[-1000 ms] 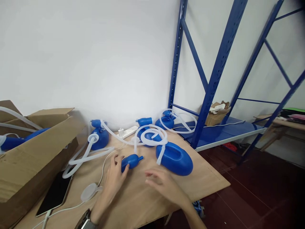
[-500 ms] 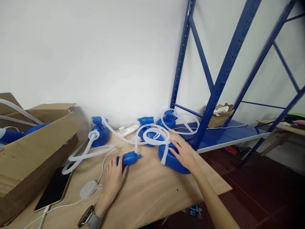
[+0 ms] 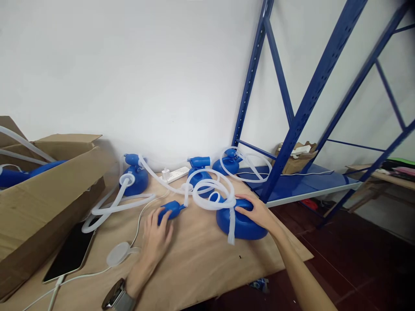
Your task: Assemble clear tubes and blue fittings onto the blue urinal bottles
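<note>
My left hand, with a watch on its wrist, is closed round a blue tapered plastic mouthpiece at the table's middle. The mouthpiece's narrow end points right, beside a short translucent tube end. My right hand grips the top of a blue plastic bottle; its thumb shows in front and the other fingers are partly hidden. A coiled translucent hose lies against the bottle's left side, and its whitish wrapped end hangs down the bottle's front. Behind the coil stands another blue bottle with a mouthpiece on top.
More blue bottles with hoses stand at the back left and back right. A cardboard box is on the left, near a tablet and a white lid. A power strip lies by the wall; blue shelving rises at right.
My right hand has shifted from the coil's edge to a grip on the bottle's top. The hose coil and its wrapped end have moved. The left hand has tilted the mouthpiece.
</note>
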The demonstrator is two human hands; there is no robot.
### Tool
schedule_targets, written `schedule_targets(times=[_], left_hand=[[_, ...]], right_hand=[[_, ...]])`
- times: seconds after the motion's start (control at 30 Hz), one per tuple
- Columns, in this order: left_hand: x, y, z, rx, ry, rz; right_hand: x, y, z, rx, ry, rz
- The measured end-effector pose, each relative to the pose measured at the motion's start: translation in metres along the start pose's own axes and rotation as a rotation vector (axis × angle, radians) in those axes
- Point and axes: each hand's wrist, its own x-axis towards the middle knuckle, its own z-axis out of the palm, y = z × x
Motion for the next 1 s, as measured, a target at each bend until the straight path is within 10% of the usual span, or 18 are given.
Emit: schedule_targets(times=[0.2,0.4,0.8,1.0], left_hand=[[0.015,0.055,-0.004,-0.307,0.019,0.368],[0.036,0.073,-0.001,-0.414,0.009,0.233],[0.121,0.077,-0.028,-0.766,-0.758,0.258],[0.139,0.077,-0.038,-0.798,-0.94,0.304]], right_hand=[[-0.001,-0.031,0.01,0.009,-0.125,0.051],[-0.001,-0.038,0.019,-0.139,-0.133,0.112],[-0.004,-0.043,0.019,-0.136,-0.133,0.097],[-0.007,-0.042,0.018,-0.176,-0.153,0.034]])
